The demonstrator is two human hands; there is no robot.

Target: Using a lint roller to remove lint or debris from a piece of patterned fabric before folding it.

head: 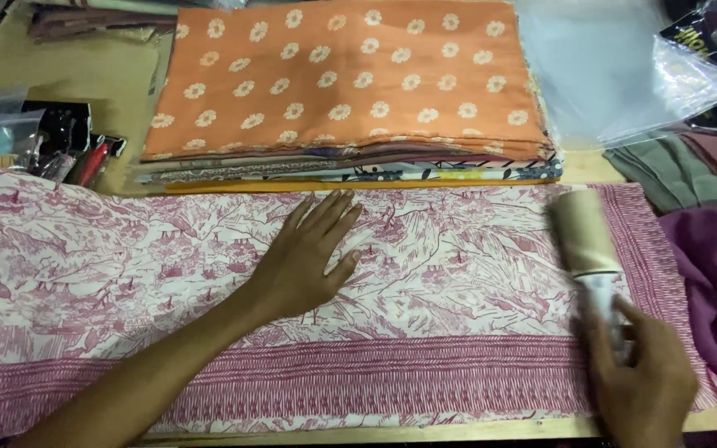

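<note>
A white cloth with a dark pink printed pattern and a striped pink border lies spread flat across the table. My left hand rests flat on its middle, fingers apart, palm down. My right hand grips the white handle of a lint roller whose beige roll lies on the right end of the cloth; the roll looks blurred.
Behind the cloth sits a stack of folded fabrics topped by an orange one with white flowers. Clear plastic bags lie at the back right. Green and purple fabrics pile at the right. Pens and small items sit at the left.
</note>
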